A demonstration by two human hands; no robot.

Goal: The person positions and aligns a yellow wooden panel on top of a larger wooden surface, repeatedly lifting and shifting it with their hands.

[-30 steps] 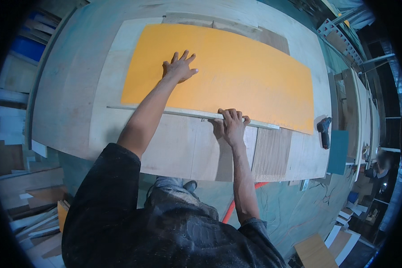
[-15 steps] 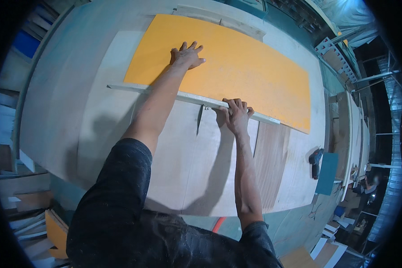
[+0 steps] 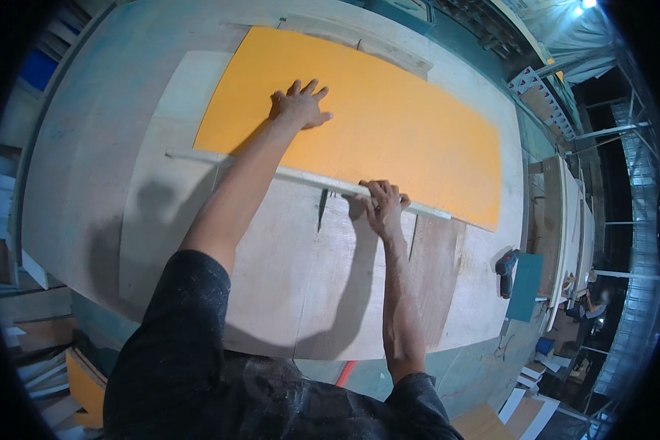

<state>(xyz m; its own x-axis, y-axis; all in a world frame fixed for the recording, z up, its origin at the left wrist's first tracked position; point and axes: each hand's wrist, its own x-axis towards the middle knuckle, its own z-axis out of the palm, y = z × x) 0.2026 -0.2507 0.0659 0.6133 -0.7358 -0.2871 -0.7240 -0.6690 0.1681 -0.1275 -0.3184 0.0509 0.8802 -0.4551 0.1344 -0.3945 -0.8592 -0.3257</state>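
Note:
A yellow-orange rectangular board (image 3: 403,121) lies on the pale worktable. My left hand (image 3: 301,108) presses flat on its left half with the fingers spread, holding nothing. Along the board's near edge runs a long, narrow pale strip (image 3: 312,177), which sticks out past the board's left corner. My right hand (image 3: 383,207) grips this strip right of its middle, fingers curled over the top and the thumb at the near side. My left forearm hides part of the strip and the board's edge. A thin dark shape (image 3: 322,210) shows on the table just below the strip.
A dark cordless drill (image 3: 505,273) rests near the table's right edge beside a teal panel (image 3: 524,287). Pale wooden pieces (image 3: 392,56) lie beyond the board. Offcuts (image 3: 44,381) are stacked at lower left. A red hose (image 3: 346,373) shows at the near edge; a person (image 3: 592,308) is far right.
The whole view has shifted a little, so the scene sits slightly lower and further left. Both hands keep their places on the board and the strip.

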